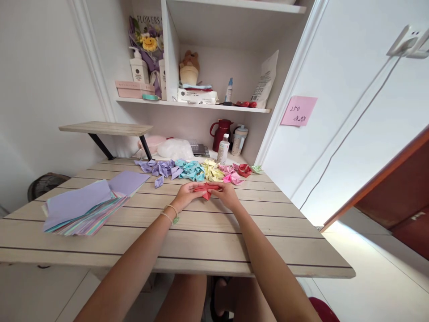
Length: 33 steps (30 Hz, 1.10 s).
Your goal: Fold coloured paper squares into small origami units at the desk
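Observation:
Between my two hands, above the middle of the table, is a red folded paper (pixel 207 191) with pointed flaps, one of them aimed toward me. My left hand (pixel 186 195) grips its left side, fingers behind and thumb in front. On the other side my right hand (pixel 227 194) pinches the right flap in the same way. Just behind my hands lies a row of folded paper pieces: purple ones (pixel 164 168), blue ones (pixel 191 169), yellow ones (pixel 212 171), pink ones (pixel 232 175), a red one (pixel 244 170) and a pale green one (pixel 256 169).
A fanned stack of coloured paper sheets (pixel 80 210) covers the left of the slatted table (pixel 208 243). A small raised shelf (pixel 107 128) stands behind it. At the back are a clear bottle (pixel 223 150), a dark red jug (pixel 221 134), a tumbler (pixel 239 141) and a plastic bag (pixel 176 149).

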{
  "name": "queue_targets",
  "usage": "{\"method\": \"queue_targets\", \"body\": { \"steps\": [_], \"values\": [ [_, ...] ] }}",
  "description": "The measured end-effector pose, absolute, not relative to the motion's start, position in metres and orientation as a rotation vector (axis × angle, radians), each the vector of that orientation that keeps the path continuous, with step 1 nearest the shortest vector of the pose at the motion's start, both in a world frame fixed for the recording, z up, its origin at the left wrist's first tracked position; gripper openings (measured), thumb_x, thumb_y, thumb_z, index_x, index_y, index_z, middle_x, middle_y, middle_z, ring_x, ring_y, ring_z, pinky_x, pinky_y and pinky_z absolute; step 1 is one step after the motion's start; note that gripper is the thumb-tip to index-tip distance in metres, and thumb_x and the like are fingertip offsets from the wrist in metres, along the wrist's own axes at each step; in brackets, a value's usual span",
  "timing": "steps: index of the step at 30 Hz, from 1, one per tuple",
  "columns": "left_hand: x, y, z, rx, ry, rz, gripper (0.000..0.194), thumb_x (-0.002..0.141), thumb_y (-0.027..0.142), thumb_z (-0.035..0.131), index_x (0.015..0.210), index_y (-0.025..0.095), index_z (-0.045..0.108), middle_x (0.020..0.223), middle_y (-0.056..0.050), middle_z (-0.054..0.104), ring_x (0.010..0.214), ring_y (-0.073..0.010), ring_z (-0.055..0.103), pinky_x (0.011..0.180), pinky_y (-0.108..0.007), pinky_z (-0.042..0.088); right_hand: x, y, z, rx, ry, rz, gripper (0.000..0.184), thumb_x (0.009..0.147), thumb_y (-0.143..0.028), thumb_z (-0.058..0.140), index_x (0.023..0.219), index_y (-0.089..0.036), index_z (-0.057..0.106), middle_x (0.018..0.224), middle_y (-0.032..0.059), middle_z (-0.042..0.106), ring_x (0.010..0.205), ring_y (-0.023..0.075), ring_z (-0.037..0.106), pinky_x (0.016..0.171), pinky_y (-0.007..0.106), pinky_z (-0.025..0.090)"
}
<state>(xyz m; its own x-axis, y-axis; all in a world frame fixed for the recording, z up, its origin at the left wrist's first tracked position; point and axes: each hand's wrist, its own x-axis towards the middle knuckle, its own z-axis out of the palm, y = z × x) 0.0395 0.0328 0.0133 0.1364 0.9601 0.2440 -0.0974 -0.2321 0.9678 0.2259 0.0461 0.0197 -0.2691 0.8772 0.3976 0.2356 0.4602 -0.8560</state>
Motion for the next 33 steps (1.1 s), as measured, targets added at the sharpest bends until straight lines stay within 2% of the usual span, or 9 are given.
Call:
{"method": "queue_targets", "body": {
  "steps": [2, 6, 8, 12, 15, 20, 24, 33],
  "values": [
    [0.039, 0.033, 0.013, 1.422, 0.935, 1.327, 0.041, 0.055, 0.027, 0.081, 0.09, 0.012, 0.067, 0.09, -0.008, 0.07, 0.082, -0.0169, 0.064, 0.076, -0.027, 0.05, 0.227, 0.045, 0.02, -0.963, -1.811, 0.791, 0.029, 0.072, -0.036, 0.065, 0.093, -0.017, 0.072, 0.087, 0.0052, 0.072, 0.076, 0.0187, 0.064, 0.072, 0.03, 0.05],
    [0.037, 0.035, 0.008, 1.441, 1.076, 1.322, 0.037, 0.064, 0.039, 0.074, 0.087, 0.011, 0.068, 0.058, -0.001, 0.063, 0.049, -0.0103, 0.056, 0.048, -0.021, 0.045, 0.225, 0.043, 0.021, -0.974, -1.803, 0.829, 0.037, 0.075, -0.046, 0.061, 0.091, -0.015, 0.073, 0.079, 0.0047, 0.072, 0.071, 0.0188, 0.063, 0.066, 0.028, 0.049],
    [0.036, 0.036, 0.007, 1.384, 1.085, 1.305, 0.041, 0.066, 0.043, 0.071, 0.09, 0.011, 0.066, 0.052, 0.0, 0.06, 0.042, -0.009, 0.053, 0.044, -0.02, 0.043, 0.224, 0.042, 0.021, -0.97, -1.771, 0.889, 0.041, 0.075, -0.049, 0.06, 0.092, -0.015, 0.073, 0.078, 0.0047, 0.072, 0.072, 0.0195, 0.063, 0.066, 0.029, 0.05],
    [0.037, 0.038, 0.005, 1.223, 0.993, 1.324, 0.041, 0.067, 0.043, 0.072, 0.093, 0.012, 0.062, 0.066, -0.004, 0.067, 0.055, -0.0115, 0.062, 0.056, -0.023, 0.051, 0.22, 0.041, 0.02, -0.949, -1.738, 0.931, 0.037, 0.074, -0.049, 0.061, 0.087, -0.017, 0.074, 0.08, 0.0048, 0.072, 0.075, 0.0211, 0.064, 0.069, 0.031, 0.05],
    [0.038, 0.04, 0.003, 1.206, 0.981, 1.343, 0.038, 0.068, 0.043, 0.071, 0.088, 0.012, 0.062, 0.074, -0.007, 0.069, 0.061, -0.0119, 0.064, 0.061, -0.024, 0.053, 0.219, 0.042, 0.016, -0.948, -1.752, 0.933, 0.035, 0.072, -0.046, 0.063, 0.088, -0.017, 0.074, 0.081, 0.006, 0.072, 0.076, 0.0215, 0.065, 0.069, 0.031, 0.05],
    [0.038, 0.042, -0.001, 1.34, 1.02, 1.357, 0.037, 0.068, 0.045, 0.07, 0.085, 0.012, 0.063, 0.07, -0.006, 0.068, 0.058, -0.0129, 0.062, 0.056, -0.025, 0.052, 0.219, 0.043, 0.01, -1.065, -1.86, 0.793, 0.037, 0.075, -0.044, 0.059, 0.094, -0.015, 0.072, 0.071, 0.005, 0.07, 0.063, 0.0169, 0.061, 0.059, 0.026, 0.045],
    [0.038, 0.041, -0.001, 1.406, 1.018, 1.359, 0.034, 0.07, 0.041, 0.069, 0.084, 0.011, 0.063, 0.071, -0.006, 0.067, 0.057, -0.0122, 0.062, 0.057, -0.025, 0.051, 0.219, 0.041, 0.012, -1.109, -1.925, 0.746, 0.044, 0.078, -0.049, 0.056, 0.103, -0.015, 0.068, 0.062, 0.0027, 0.067, 0.057, 0.0146, 0.058, 0.057, 0.024, 0.042],
    [0.039, 0.038, 0.002, 1.484, 1.007, 1.346, 0.032, 0.067, 0.039, 0.072, 0.085, 0.012, 0.064, 0.067, -0.003, 0.065, 0.054, -0.0117, 0.06, 0.056, -0.025, 0.051, 0.219, 0.039, 0.015, -1.191, -1.94, 0.626, 0.045, 0.078, -0.053, 0.054, 0.096, -0.015, 0.071, 0.06, 0.002, 0.064, 0.057, 0.0148, 0.056, 0.055, 0.024, 0.038]
  ]
}}
